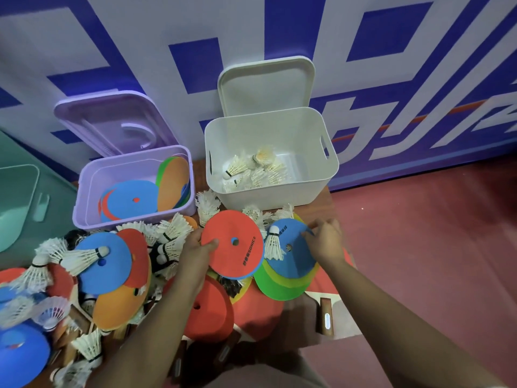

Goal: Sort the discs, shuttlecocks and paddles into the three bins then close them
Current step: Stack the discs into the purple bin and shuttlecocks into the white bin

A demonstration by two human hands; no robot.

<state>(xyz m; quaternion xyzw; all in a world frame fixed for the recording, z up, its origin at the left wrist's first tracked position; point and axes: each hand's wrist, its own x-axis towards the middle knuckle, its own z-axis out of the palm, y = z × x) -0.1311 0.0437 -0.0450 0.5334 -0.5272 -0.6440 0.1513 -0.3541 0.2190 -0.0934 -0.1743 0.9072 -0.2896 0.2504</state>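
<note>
My left hand grips the left edge of a red disc and holds it above the pile. My right hand pinches the far rim of a blue disc that tops a stack of green and yellow discs; a shuttlecock lies on it. The purple bin holds several discs. Inside the white bin lie several shuttlecocks. Only part of the green bin shows at the left edge. Paddle handles poke out from under the pile.
A mixed heap of discs and shuttlecocks covers the table's left and front. The purple lid and the white lid lean against the blue-patterned wall. Red floor lies to the right beyond the table edge.
</note>
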